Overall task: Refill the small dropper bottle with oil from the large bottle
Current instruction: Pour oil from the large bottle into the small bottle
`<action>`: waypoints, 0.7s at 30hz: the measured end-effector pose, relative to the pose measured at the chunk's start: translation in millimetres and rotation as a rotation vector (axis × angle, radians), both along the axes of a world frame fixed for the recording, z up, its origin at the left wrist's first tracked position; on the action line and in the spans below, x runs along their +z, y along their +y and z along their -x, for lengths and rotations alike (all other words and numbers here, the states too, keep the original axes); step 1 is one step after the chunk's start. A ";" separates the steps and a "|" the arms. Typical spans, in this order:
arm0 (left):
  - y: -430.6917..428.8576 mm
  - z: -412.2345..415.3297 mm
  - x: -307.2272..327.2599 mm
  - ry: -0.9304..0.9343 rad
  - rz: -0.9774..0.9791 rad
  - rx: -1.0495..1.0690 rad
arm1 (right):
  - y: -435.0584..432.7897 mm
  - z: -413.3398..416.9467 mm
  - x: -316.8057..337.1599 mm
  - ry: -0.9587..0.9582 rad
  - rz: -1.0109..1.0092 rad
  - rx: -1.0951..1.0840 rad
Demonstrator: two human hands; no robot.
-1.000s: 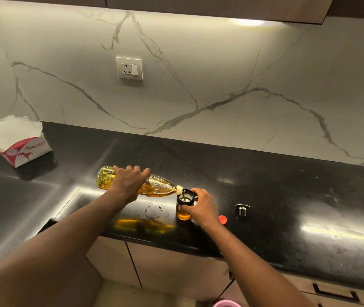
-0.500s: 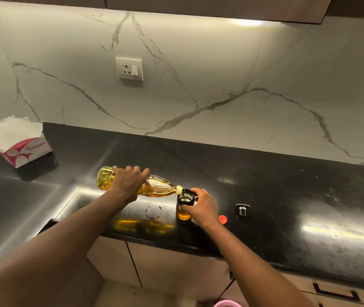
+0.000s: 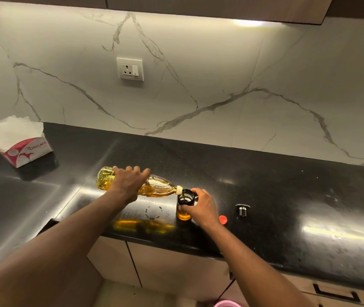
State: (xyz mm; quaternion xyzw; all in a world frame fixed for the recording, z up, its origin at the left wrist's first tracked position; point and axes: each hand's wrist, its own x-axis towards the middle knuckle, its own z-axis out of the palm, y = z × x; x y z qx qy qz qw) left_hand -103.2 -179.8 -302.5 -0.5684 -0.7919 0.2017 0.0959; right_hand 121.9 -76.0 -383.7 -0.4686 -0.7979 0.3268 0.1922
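Oil [image 3: 157, 192] streams from the large bottle [image 3: 104, 179] — tipped nearly flat, left hand [image 3: 130, 181] fingers wrapped round its middle — into the small dropper bottle [image 3: 183, 215] upright on the table [image 3: 287, 196], right hand [image 3: 201, 206] fingers clamped round it. Best held at a gentle tilt, spout just over the opening.

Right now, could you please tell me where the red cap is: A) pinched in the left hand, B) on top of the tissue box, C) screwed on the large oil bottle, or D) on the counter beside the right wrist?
D: the red cap lies on the black counter just right of the right hand, which grips the small dropper bottle.
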 end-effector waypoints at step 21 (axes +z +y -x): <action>0.0 0.6 -2.0 -0.018 0.003 0.016 | 0.5 -1.4 0.5 0.004 -0.016 0.010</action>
